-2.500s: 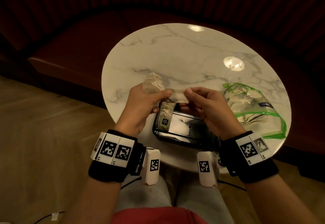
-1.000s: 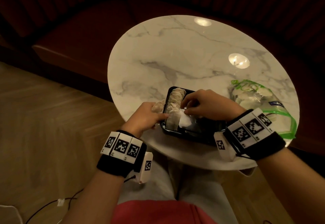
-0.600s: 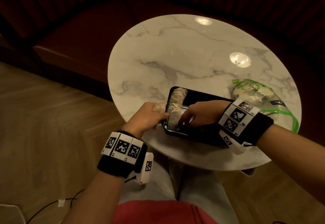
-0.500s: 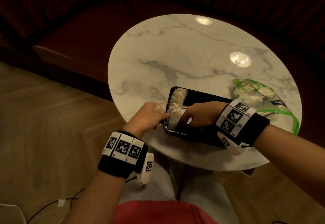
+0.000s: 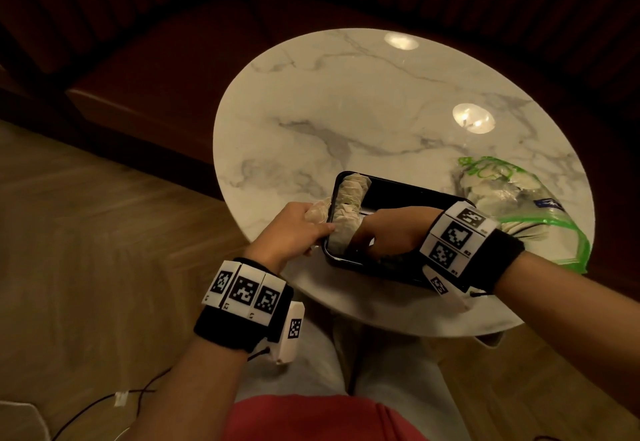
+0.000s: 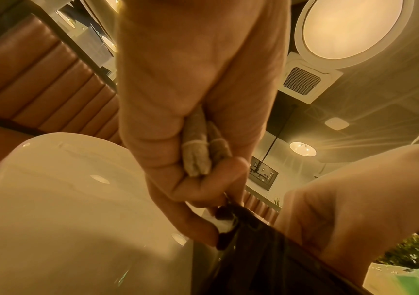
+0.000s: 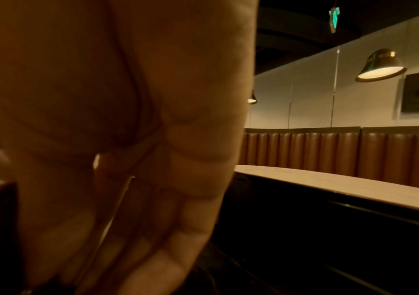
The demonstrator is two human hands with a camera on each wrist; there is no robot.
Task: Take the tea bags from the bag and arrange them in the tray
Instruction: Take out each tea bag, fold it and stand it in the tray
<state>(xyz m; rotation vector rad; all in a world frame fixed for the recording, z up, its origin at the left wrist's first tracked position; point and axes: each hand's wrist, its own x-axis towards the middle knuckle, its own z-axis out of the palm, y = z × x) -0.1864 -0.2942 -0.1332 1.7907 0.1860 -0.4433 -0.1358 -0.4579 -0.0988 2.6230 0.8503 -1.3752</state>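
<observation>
**Tea bags: row in tray, left end**

Left hand [image 5: 292, 229] fingers curl round two tea bags [image 6: 200, 151] at the tray [image 5: 412, 194] rim. Right hand [image 5: 391, 232] reaches inside the tray beside one row of bags [image 5: 348, 212]; its grip is hidden. One plastic bag [image 5: 512, 198] right of tray on tabletop [image 5: 346, 111].

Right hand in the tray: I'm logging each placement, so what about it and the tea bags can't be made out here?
- Right hand fingertips: head view, hidden under its own knuckles; right wrist view, blurred palm fills the frame.
- Row of tea bags in the tray: count too small and dim.
- Plastic bag contents: crumpled, glare.
- Tea bags in the left hand: count hidden by fingers.
</observation>
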